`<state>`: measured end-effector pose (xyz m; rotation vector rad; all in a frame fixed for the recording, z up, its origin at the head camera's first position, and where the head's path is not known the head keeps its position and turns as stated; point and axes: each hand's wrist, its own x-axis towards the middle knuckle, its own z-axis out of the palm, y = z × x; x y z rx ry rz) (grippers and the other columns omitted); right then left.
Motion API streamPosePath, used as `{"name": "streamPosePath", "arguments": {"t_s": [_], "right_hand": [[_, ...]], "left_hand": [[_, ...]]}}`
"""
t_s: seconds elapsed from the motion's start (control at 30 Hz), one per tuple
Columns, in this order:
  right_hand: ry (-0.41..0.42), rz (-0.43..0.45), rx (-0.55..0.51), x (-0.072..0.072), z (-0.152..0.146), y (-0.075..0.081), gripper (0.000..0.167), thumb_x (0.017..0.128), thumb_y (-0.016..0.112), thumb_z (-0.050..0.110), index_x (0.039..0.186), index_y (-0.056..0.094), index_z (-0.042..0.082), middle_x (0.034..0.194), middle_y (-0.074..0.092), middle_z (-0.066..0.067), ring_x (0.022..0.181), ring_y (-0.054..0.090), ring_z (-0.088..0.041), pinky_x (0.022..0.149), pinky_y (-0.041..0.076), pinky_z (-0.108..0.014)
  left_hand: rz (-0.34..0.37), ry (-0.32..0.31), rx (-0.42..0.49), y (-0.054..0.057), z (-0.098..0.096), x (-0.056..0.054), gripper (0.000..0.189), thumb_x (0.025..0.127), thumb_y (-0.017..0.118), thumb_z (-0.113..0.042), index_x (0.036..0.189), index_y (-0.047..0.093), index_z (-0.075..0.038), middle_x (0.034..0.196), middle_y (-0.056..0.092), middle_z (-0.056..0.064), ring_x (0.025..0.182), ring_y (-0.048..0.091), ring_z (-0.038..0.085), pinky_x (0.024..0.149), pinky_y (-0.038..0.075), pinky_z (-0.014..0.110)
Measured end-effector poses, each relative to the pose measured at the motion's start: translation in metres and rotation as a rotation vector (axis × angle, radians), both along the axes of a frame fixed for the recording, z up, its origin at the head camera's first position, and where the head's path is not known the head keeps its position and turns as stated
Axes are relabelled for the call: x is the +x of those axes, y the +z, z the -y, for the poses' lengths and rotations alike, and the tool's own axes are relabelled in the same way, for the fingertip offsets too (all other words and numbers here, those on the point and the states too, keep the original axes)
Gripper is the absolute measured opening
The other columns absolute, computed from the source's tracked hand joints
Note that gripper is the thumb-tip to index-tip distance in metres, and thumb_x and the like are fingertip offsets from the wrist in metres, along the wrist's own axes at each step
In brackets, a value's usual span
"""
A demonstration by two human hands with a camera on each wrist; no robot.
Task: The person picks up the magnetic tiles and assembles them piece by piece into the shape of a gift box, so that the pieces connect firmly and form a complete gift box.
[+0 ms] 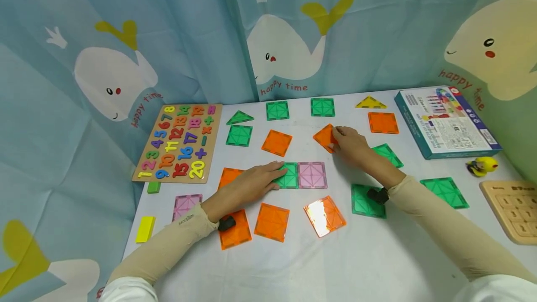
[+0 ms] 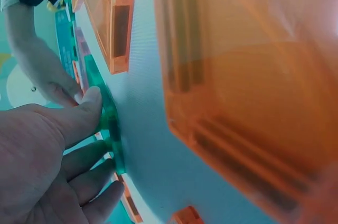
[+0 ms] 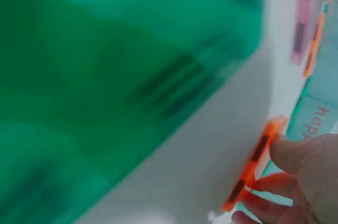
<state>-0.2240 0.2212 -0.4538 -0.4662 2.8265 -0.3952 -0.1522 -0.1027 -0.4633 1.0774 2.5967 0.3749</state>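
Observation:
My left hand [image 1: 257, 181] rests on the left part of a square green magnetic tile [image 1: 289, 176], thumb and fairly straight fingers touching it. A square pink tile [image 1: 312, 175] lies flat against that green tile's right side. Farther back, my right hand [image 1: 351, 146] pinches a square orange magnetic tile [image 1: 325, 138] by its right side. In the right wrist view the thumb and fingers meet the edge of this orange tile [image 3: 253, 166]. The left wrist view has the left hand [image 2: 58, 155] with its thumb on the green tile [image 2: 108, 110].
Loose orange tiles [image 1: 271, 222], green tiles [image 1: 368, 200] and a yellow triangle [image 1: 371, 102] lie around the hands. A wooden number board [image 1: 147, 171] is at the left. At the right are a box [image 1: 449, 122], a small yellow toy [image 1: 482, 166] and a wooden board [image 1: 513, 211].

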Motion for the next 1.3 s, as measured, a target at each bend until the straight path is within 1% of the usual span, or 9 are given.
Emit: {"name": "streamPosePath", "arguments": {"t_s": [0.1, 0.27, 0.37, 0.53, 0.8, 0.93, 1.1, 1.2, 1.3], "right_hand": [[0.071, -0.003, -0.027, -0.006, 0.007, -0.004, 0.06, 0.112, 0.051, 0.017, 0.16, 0.029, -0.012, 0.165, 0.029, -0.035, 0.154, 0.024, -0.053, 0.121, 0.027, -0.072], [0.174, 0.073, -0.042, -0.01, 0.025, -0.006, 0.059, 0.113, 0.046, 0.014, 0.163, 0.024, -0.008, 0.17, 0.02, -0.031, 0.157, 0.016, -0.054, 0.124, 0.017, -0.073], [0.224, 0.103, -0.062, -0.003, 0.034, -0.007, 0.059, 0.113, 0.045, 0.011, 0.164, 0.023, -0.008, 0.171, 0.019, -0.03, 0.157, 0.015, -0.054, 0.124, 0.016, -0.073], [0.278, 0.095, -0.11, 0.011, 0.044, -0.007, 0.059, 0.112, 0.049, 0.011, 0.164, 0.025, -0.006, 0.171, 0.02, -0.03, 0.157, 0.017, -0.053, 0.124, 0.018, -0.071], [0.297, 0.056, -0.023, 0.032, 0.048, -0.004, 0.065, 0.111, 0.054, 0.024, 0.163, 0.029, -0.006, 0.171, 0.022, -0.029, 0.158, 0.02, -0.05, 0.124, 0.02, -0.071], [0.314, 0.074, 0.006, 0.043, 0.046, -0.003, 0.069, 0.112, 0.054, 0.029, 0.164, 0.025, -0.007, 0.171, 0.019, -0.03, 0.158, 0.018, -0.049, 0.124, 0.02, -0.069], [0.317, 0.081, -0.011, 0.047, 0.045, -0.002, 0.069, 0.112, 0.053, 0.028, 0.164, 0.024, -0.007, 0.171, 0.018, -0.03, 0.159, 0.017, -0.049, 0.125, 0.019, -0.067], [0.325, 0.08, -0.02, 0.047, 0.044, -0.003, 0.069, 0.112, 0.053, 0.028, 0.164, 0.024, -0.008, 0.171, 0.018, -0.031, 0.159, 0.016, -0.05, 0.125, 0.019, -0.067], [0.33, 0.081, -0.021, 0.046, 0.044, -0.003, 0.069, 0.112, 0.053, 0.027, 0.164, 0.023, -0.008, 0.171, 0.017, -0.031, 0.159, 0.016, -0.049, 0.125, 0.018, -0.067]], "left_hand": [[0.004, 0.005, -0.014, 0.0, -0.001, 0.0, 0.057, 0.111, 0.054, -0.034, 0.162, 0.043, -0.011, 0.172, 0.033, 0.008, 0.159, 0.033, 0.024, 0.125, 0.036, 0.044], [0.005, 0.015, -0.03, 0.0, -0.002, 0.001, 0.057, 0.111, 0.054, -0.035, 0.163, 0.043, -0.013, 0.172, 0.033, 0.006, 0.159, 0.033, 0.023, 0.125, 0.036, 0.044], [0.002, 0.008, -0.03, -0.001, -0.003, 0.0, 0.057, 0.111, 0.054, -0.034, 0.162, 0.044, -0.012, 0.172, 0.033, 0.007, 0.158, 0.035, 0.024, 0.125, 0.037, 0.043], [-0.01, 0.006, -0.032, 0.001, -0.003, 0.0, 0.056, 0.11, 0.056, -0.033, 0.161, 0.045, -0.01, 0.171, 0.035, 0.009, 0.157, 0.037, 0.025, 0.125, 0.037, 0.042], [0.001, 0.014, -0.025, 0.003, -0.003, 0.0, 0.057, 0.11, 0.056, -0.034, 0.161, 0.045, -0.011, 0.172, 0.033, 0.009, 0.157, 0.035, 0.026, 0.125, 0.036, 0.044], [-0.006, 0.018, -0.031, 0.004, -0.003, -0.01, 0.072, 0.105, 0.064, -0.039, 0.165, 0.037, -0.009, 0.174, 0.026, 0.013, 0.16, 0.027, 0.029, 0.128, 0.03, 0.046], [0.042, 0.097, -0.08, 0.009, -0.005, -0.034, 0.102, 0.096, 0.072, -0.055, 0.169, 0.019, -0.008, 0.178, 0.01, 0.013, 0.164, 0.012, 0.029, 0.133, 0.016, 0.045], [0.086, 0.142, -0.115, 0.011, -0.007, -0.047, 0.105, 0.096, 0.068, -0.06, 0.17, 0.016, -0.008, 0.178, 0.005, 0.014, 0.165, 0.007, 0.029, 0.133, 0.012, 0.044], [0.133, 0.162, -0.144, 0.013, -0.01, -0.054, 0.102, 0.099, 0.065, -0.06, 0.17, 0.014, -0.008, 0.178, 0.004, 0.015, 0.165, 0.008, 0.03, 0.133, 0.013, 0.045]]}}
